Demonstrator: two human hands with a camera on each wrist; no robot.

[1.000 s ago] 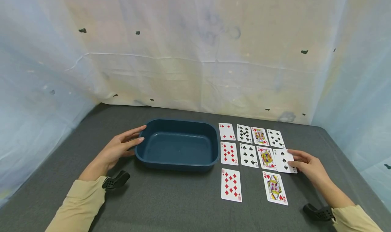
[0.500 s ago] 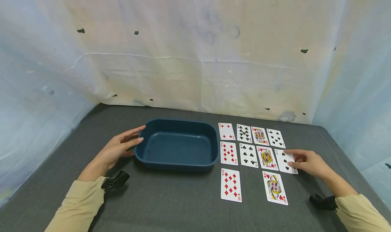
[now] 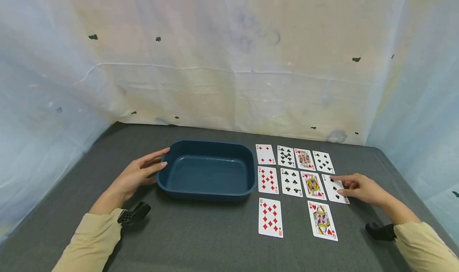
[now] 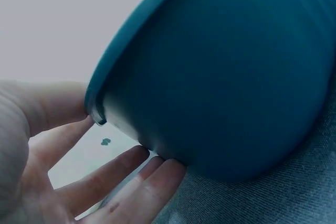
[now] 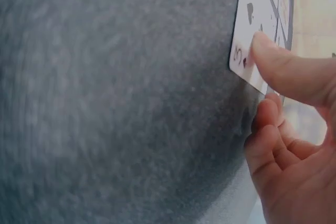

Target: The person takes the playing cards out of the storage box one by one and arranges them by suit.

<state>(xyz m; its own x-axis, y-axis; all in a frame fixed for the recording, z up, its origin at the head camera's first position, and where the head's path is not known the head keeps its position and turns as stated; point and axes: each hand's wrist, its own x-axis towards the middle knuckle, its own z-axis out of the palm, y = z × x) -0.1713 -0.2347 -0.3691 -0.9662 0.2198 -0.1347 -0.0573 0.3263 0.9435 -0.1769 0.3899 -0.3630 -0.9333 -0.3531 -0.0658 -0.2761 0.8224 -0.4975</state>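
Two hands working on the grey table (image 3: 201, 232): left hand (image 3: 138, 175), fingers spread, touching the blue tub (image 3: 207, 170); right hand (image 3: 360, 187) pinching the spade card (image 3: 335, 189) near the right edge.

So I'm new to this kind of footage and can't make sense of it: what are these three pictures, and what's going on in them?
A person wears three cameras. The wide picture comes from the head; the two close-ups come from the wrists. On a grey table sit a dark blue tub and ten playing cards laid face up. The left hand rests open against the tub's rim, as the left wrist view shows close up. The right hand touches a spade card at the end of the middle row; in the right wrist view its thumb presses on that card's corner.
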